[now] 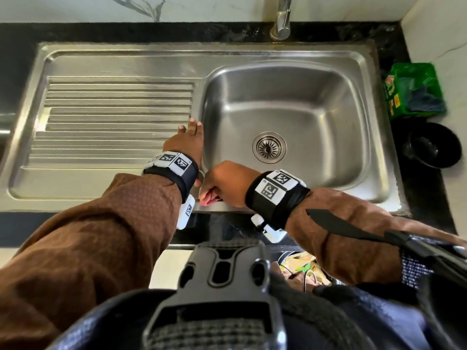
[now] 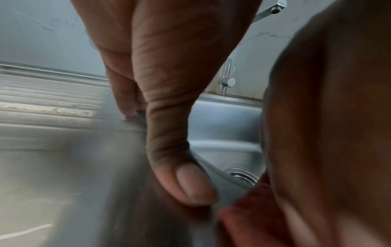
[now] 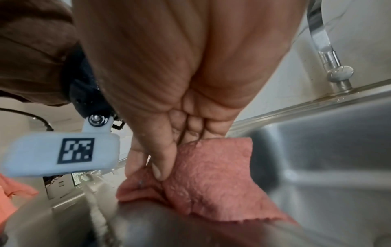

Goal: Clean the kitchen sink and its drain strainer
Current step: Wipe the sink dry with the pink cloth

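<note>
My left hand (image 1: 188, 141) lies flat on the steel strip between the ribbed draining board (image 1: 113, 122) and the basin, fingers straight and together, pointing away from me toward the wall; its grip holds nothing. The left wrist view adds that the thumb (image 2: 186, 175) hangs over the basin's edge.

The sink (image 1: 361, 137) runs with its long side left to right along the dark counter (image 1: 419, 213), draining board on the left, basin on the right. The drain strainer (image 1: 269, 147) sits in the basin floor, flat, slots fanning out from its middle.

My right hand (image 1: 225, 184) is at the basin's near left corner, its grip pinching a pink cloth (image 3: 211, 175). From the head view only a scrap of that cloth shows under my fingers; the right wrist view shows it draped down the basin's inner wall, thumb pressing into a fold.

The tap (image 1: 281, 20) stands behind the basin. Right of the sink are a green packet (image 1: 414, 89), its print too blurred to read, and a black bowl (image 1: 432, 145).
</note>
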`<move>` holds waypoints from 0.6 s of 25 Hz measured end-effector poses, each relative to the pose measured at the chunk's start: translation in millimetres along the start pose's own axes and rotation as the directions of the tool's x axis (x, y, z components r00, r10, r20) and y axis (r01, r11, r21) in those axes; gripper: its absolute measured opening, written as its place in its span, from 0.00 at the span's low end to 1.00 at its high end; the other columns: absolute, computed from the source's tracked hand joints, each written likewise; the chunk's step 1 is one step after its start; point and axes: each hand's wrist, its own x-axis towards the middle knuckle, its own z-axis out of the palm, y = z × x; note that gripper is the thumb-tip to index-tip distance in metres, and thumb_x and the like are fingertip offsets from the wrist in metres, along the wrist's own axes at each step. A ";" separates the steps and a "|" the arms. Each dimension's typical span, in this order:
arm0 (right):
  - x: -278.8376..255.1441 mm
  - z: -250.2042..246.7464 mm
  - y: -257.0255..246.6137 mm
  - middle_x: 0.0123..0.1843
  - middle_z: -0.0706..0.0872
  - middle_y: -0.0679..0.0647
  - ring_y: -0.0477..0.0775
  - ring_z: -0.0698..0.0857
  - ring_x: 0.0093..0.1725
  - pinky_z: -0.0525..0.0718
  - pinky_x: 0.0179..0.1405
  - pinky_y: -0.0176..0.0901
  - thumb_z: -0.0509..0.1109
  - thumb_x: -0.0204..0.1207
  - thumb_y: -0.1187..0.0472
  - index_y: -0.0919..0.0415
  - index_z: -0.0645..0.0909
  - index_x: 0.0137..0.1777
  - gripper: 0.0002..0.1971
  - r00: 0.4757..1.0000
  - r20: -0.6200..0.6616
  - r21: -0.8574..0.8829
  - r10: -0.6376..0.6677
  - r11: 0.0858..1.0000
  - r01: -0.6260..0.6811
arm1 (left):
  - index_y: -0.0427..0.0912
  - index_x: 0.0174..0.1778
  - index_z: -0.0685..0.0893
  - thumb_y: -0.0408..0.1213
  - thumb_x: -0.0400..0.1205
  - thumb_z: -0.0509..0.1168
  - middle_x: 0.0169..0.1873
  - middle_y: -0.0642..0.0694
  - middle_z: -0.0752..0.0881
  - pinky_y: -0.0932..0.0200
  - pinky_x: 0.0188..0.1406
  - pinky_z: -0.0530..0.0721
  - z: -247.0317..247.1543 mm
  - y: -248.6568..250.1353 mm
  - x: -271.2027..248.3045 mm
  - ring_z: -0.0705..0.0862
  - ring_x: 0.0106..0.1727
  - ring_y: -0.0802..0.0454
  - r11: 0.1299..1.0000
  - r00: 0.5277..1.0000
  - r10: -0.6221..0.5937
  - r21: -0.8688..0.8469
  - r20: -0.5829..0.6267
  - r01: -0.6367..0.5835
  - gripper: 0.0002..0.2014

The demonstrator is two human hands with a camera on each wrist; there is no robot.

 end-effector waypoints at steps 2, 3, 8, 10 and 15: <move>-0.9 6.2 6.4 0.47 0.93 0.42 0.42 0.90 0.48 0.88 0.56 0.43 0.72 0.75 0.68 0.47 0.92 0.49 0.14 1.000 -0.007 0.034 -0.002 0.999 0.002 | 0.45 0.86 0.38 0.37 0.67 0.83 0.86 0.46 0.38 0.39 0.78 0.68 -1.4 -2.6 -4.5 0.55 0.86 0.38 1.000 1.000 0.004 -0.020 -0.005 -0.004 0.65; -6.9 5.6 11.5 0.47 0.92 0.40 0.40 0.90 0.48 0.86 0.59 0.43 0.72 0.75 0.68 0.47 0.92 0.48 0.14 1.000 0.005 0.049 -0.027 0.998 0.026 | 0.45 0.86 0.39 0.37 0.68 0.82 0.86 0.46 0.38 0.39 0.78 0.68 -2.4 -3.2 -6.6 0.55 0.86 0.38 1.000 1.000 0.005 -0.029 -0.010 -0.005 0.64; -61.2 6.6 46.4 0.57 0.89 0.36 0.49 0.79 0.73 0.55 0.85 0.57 0.74 0.76 0.71 0.46 0.91 0.48 0.16 0.981 0.003 -0.020 -0.192 0.981 0.193 | 0.45 0.85 0.34 0.42 0.57 0.88 0.85 0.48 0.32 0.38 0.79 0.67 -0.5 -3.2 -1.5 0.46 0.87 0.41 1.000 0.999 0.006 -0.002 0.043 -0.006 0.76; -84.5 -2.2 56.7 0.52 0.92 0.42 0.48 0.86 0.62 0.54 0.85 0.44 0.73 0.76 0.72 0.53 0.93 0.46 0.13 0.977 -0.032 0.032 -0.209 0.977 0.210 | 0.44 0.85 0.32 0.42 0.56 0.88 0.84 0.48 0.30 0.37 0.79 0.67 -0.5 -4.1 1.5 0.44 0.87 0.41 1.000 0.998 0.006 0.010 0.061 -0.007 0.77; -100.9 -22.9 44.0 0.42 0.94 0.45 0.35 0.88 0.44 0.67 0.53 0.12 0.76 0.71 0.73 0.56 0.94 0.42 0.11 0.998 -0.055 0.143 -0.013 0.989 0.021 | 0.44 0.85 0.31 0.50 0.53 0.88 0.85 0.45 0.31 0.41 0.80 0.63 1.9 -14.0 11.5 0.45 0.87 0.41 0.996 0.996 0.058 0.064 0.065 -0.063 0.80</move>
